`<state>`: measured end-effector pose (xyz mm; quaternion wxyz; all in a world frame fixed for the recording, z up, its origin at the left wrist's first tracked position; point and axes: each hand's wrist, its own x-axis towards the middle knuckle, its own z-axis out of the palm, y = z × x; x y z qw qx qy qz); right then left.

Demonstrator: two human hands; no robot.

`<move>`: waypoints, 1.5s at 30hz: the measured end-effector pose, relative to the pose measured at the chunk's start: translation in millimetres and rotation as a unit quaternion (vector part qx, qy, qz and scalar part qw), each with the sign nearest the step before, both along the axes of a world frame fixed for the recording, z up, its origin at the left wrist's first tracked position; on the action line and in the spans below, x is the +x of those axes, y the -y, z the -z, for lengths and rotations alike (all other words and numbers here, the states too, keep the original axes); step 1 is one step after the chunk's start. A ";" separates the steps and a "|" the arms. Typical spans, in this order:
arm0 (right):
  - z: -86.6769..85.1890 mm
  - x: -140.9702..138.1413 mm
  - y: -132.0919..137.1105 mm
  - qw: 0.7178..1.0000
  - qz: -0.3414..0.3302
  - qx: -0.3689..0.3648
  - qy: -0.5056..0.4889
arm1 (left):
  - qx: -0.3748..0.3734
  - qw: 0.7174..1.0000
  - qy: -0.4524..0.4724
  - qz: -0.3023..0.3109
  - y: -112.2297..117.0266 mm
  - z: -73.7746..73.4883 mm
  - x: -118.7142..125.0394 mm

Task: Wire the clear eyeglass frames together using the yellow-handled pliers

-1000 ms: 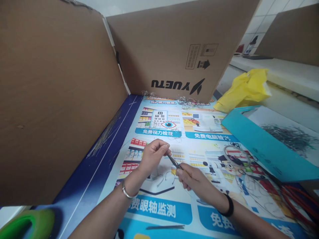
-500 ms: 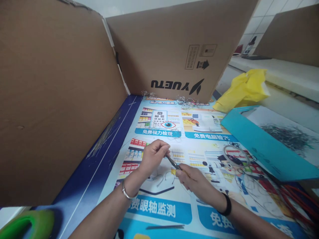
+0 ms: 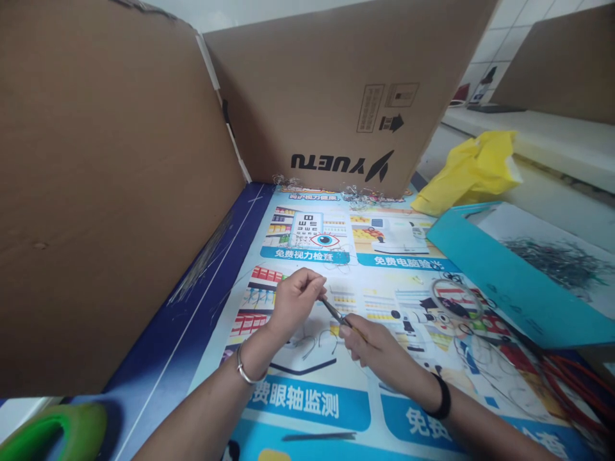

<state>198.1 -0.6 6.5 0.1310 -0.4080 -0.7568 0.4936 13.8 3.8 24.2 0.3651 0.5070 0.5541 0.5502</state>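
My left hand [image 3: 295, 301] and my right hand [image 3: 369, 342] meet over a printed poster [image 3: 336, 397] that covers the work surface. Both pinch the ends of a thin dark rod-like piece [image 3: 335, 313], the left at its upper end, the right at its lower end. Just under the hands lie a few curved thin wire pieces [image 3: 319, 346] and a longer dark curved strip [image 3: 302, 369] on the poster. The left wrist wears a silver bangle, the right a black band.
Tall cardboard walls stand at the left [image 3: 106, 192] and back [image 3: 346, 96]. A teal folder [image 3: 504, 275] with a heap of metal bits [image 3: 562, 262] lies at right, a yellow bag [image 3: 473, 169] behind it. Red cords [image 3: 571, 384] and a green object [image 3: 52, 432] sit at the edges.
Hardly anything differs: both hands keep their pinch on the thin dark piece, shifting only by a few pixels.
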 end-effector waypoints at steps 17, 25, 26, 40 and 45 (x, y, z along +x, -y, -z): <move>-5.9 -2.6 -0.6 1.000 0.000 0.014 0.009 | -0.012 0.999 -0.035 0.002 0.3 3.4 0.6; -5.7 -3.4 -1.8 0.998 -0.002 0.060 0.029 | -0.025 0.999 -0.030 0.014 1.6 0.6 3.6; -5.6 -2.6 -2.1 0.998 -0.006 0.054 0.028 | -0.028 0.999 -0.024 0.010 1.3 0.5 3.2; 4.4 4.9 -4.7 0.997 -0.014 -0.060 -0.037 | -0.033 0.999 -0.005 -0.004 0.3 2.8 1.9; 6.4 4.4 -5.1 0.996 -0.010 -0.076 -0.054 | -0.033 0.999 -0.016 0.002 -0.2 3.0 1.6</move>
